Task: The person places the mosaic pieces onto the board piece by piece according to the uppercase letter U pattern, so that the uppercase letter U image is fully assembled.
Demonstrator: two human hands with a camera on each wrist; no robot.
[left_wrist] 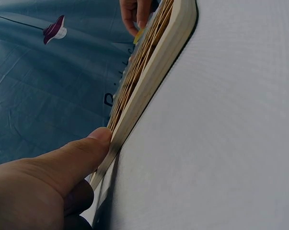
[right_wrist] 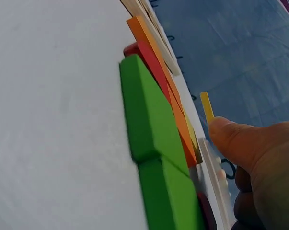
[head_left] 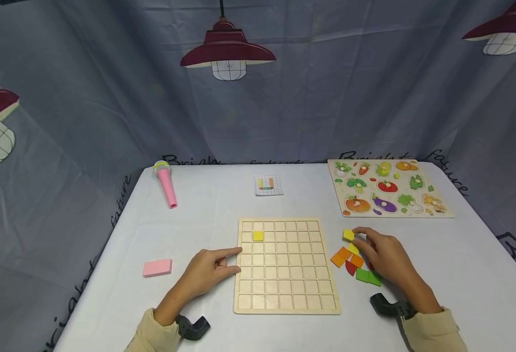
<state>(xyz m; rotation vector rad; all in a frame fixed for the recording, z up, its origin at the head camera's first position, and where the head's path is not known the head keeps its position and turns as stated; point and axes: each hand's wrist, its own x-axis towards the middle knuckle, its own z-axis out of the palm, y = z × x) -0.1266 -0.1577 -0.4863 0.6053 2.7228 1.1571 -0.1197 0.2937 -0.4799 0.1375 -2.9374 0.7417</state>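
Note:
In the head view a wooden grid board [head_left: 286, 274] lies on the white table, with one yellow square tile [head_left: 258, 236] in its upper left area. The thumb and index finger of my left hand [head_left: 211, 269] touch the board's left edge; in the left wrist view the thumb [left_wrist: 82, 148] rests against its side. Between thumb and fingertip, my right hand [head_left: 383, 256] pinches another yellow tile [head_left: 348, 235], lifted in the right wrist view [right_wrist: 207, 106]. Below it lie a yellow piece [head_left: 353, 248], orange pieces [head_left: 341, 256], a red piece [head_left: 351, 267] and green pieces [head_left: 362, 275].
Behind the board lies a small pattern card [head_left: 268, 186]. A vegetable puzzle board [head_left: 390, 190] is at the back right. At the left are a pink toy microphone [head_left: 166, 186] and a pink block [head_left: 157, 268]. A grey curtain [head_left: 258, 112] hangs behind the table.

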